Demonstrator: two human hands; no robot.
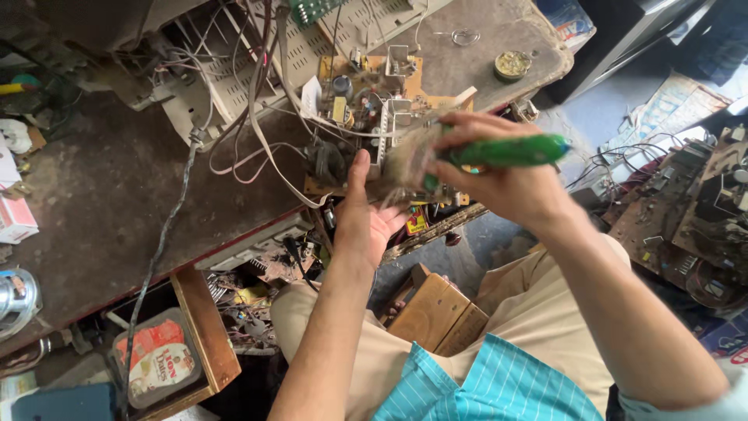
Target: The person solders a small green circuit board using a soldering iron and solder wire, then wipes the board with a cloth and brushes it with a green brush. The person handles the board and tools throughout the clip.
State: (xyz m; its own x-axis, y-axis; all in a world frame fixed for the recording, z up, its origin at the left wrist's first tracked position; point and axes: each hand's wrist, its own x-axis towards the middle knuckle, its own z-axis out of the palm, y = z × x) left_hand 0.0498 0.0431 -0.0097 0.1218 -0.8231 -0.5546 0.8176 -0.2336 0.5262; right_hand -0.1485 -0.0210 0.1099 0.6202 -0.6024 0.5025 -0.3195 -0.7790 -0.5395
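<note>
My left hand [363, 218] holds the near edge of a dusty brown circuit board [366, 109] with capacitors, heat sinks and several wires, tilted at the workbench edge. My right hand [499, 168] grips a brush by its green handle [510, 150]. The brush's blurred bristles [409, 160] sit against the board just right of my left thumb. Grey and white cables [257, 117] run from the board to a pale plastic casing [234, 86] behind it.
The dark workbench [117, 187] carries boxes at the left and a round tin [512, 65] at the back right. An open drawer [195, 327] below holds a plastic tub and scrap. More circuit boards [686, 210] lie on the floor at right.
</note>
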